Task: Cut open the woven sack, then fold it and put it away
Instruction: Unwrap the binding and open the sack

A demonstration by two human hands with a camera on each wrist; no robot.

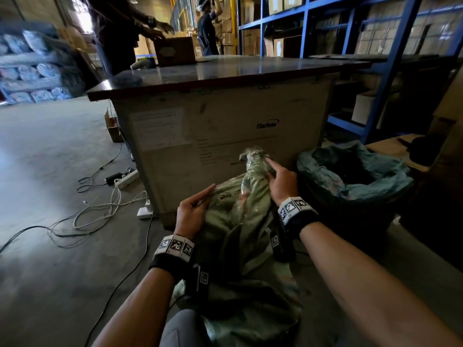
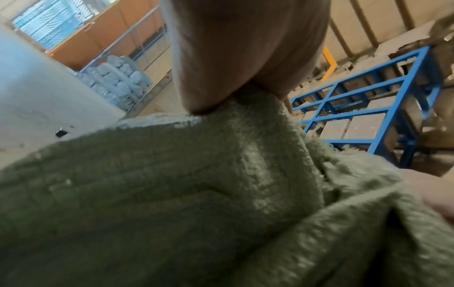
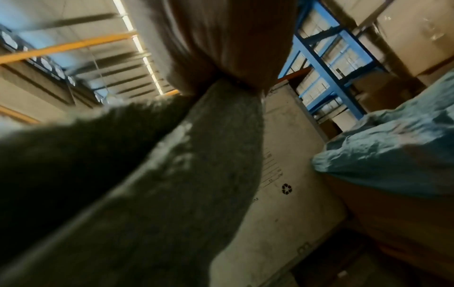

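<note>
A green woven sack (image 1: pixel 240 231) lies crumpled across my lap and the floor in the head view, its tied, taped neck (image 1: pixel 254 156) sticking up against a big carton. My right hand (image 1: pixel 278 182) grips the bunched neck just below the tie. My left hand (image 1: pixel 194 206) pinches a fold of the sack's cloth on its left side. In the left wrist view the green weave (image 2: pixel 196 194) fills the lower frame under my palm (image 2: pixel 245 48). The right wrist view shows the dark bunched sack (image 3: pixel 172 184) running down from my palm (image 3: pixel 228 38). No cutting tool is visible.
A large FiberHome carton (image 1: pixel 225 146) with a dark board on top stands straight ahead. A bin lined with a teal bag (image 1: pixel 350 176) sits at the right. White and black cables (image 1: pixel 100 209) and a power strip trail on the floor at left. Blue racking (image 1: pixel 375 71) lines the right; two people work behind.
</note>
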